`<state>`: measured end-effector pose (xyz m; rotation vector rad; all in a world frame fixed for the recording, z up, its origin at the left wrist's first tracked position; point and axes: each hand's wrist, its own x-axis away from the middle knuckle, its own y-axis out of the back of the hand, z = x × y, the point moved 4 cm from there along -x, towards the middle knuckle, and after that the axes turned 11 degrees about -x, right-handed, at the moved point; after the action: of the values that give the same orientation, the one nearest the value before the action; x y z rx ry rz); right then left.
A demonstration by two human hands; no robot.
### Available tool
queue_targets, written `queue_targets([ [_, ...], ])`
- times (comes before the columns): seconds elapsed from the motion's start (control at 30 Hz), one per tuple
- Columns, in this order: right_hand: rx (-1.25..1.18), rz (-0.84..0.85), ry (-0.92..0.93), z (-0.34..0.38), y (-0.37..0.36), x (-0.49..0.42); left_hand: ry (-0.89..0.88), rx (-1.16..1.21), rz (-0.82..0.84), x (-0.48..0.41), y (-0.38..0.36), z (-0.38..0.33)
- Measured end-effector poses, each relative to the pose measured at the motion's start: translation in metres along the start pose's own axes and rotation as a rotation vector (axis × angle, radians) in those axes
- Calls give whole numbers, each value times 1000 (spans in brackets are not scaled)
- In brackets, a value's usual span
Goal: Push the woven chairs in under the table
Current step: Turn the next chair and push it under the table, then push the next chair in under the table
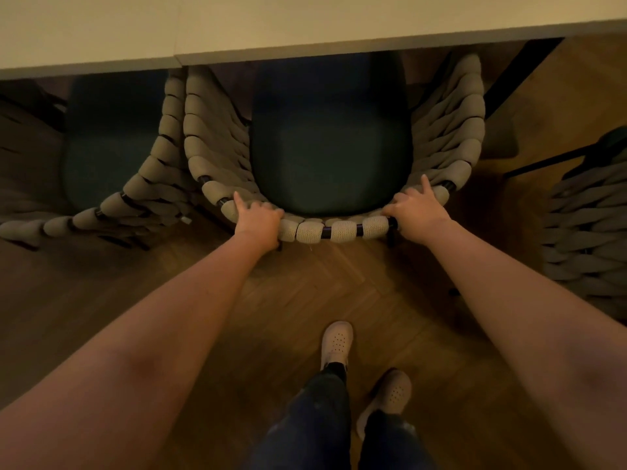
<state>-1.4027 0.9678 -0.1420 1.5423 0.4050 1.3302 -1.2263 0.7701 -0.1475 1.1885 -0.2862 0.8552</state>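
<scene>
Both grips were wrapped round the middle woven chair (330,228) back rail, left hand (259,218) and right hand (415,208), with the worktop (305,25) just ahead.

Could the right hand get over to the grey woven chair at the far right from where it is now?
Probably yes. The right hand grips the middle chair's back rail, and only bare wooden floor lies between it and the grey chair. It must let go first.
</scene>
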Motion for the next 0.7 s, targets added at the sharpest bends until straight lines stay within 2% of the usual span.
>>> queue_targets([
  [0.27,-160,-188,-38,-24,-4,36,-259,219,-241,21,48,-87],
  [0.43,-276,-341,-150,-72,-20,108,-346,191,-348,40,97,-171],
  [0.7,-348,-391,-275,-195,-96,267,-473,45,-412,82,158,-347],
])
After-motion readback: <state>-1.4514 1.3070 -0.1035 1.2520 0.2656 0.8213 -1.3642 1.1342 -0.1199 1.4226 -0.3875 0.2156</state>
